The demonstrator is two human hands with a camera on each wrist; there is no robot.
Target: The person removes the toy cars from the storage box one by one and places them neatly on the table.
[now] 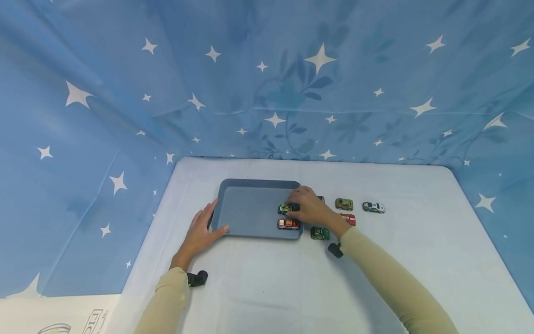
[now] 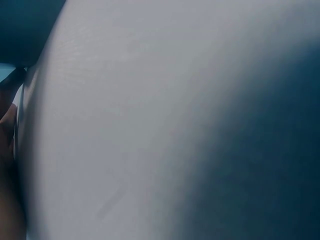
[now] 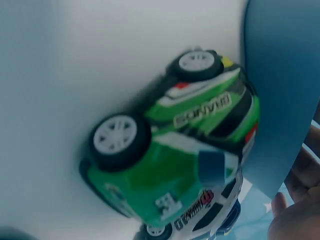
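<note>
A blue-grey tray (image 1: 250,181) lies on the white table. At its left edge my left hand (image 1: 201,234) rests with fingers spread along the rim and thumb at the front corner. My right hand (image 1: 308,206) reaches over the tray's right wall, thumb and fingers around a small black-and-green toy car (image 1: 283,209) on the tray floor. Just in front of that car stands an orange-red toy car (image 1: 288,224), also in the tray. The right wrist view shows part of my right hand (image 3: 300,210) beside the tray wall (image 3: 280,90); its fingertips are hidden there.
Right of the tray stand a green toy car (image 1: 320,233), a red one (image 1: 348,219) partly behind my wrist, an olive one (image 1: 344,204), a white-and-green one (image 1: 373,207) and a mostly hidden dark one (image 1: 321,198). A blue starry curtain (image 1: 250,93) hangs behind the table.
</note>
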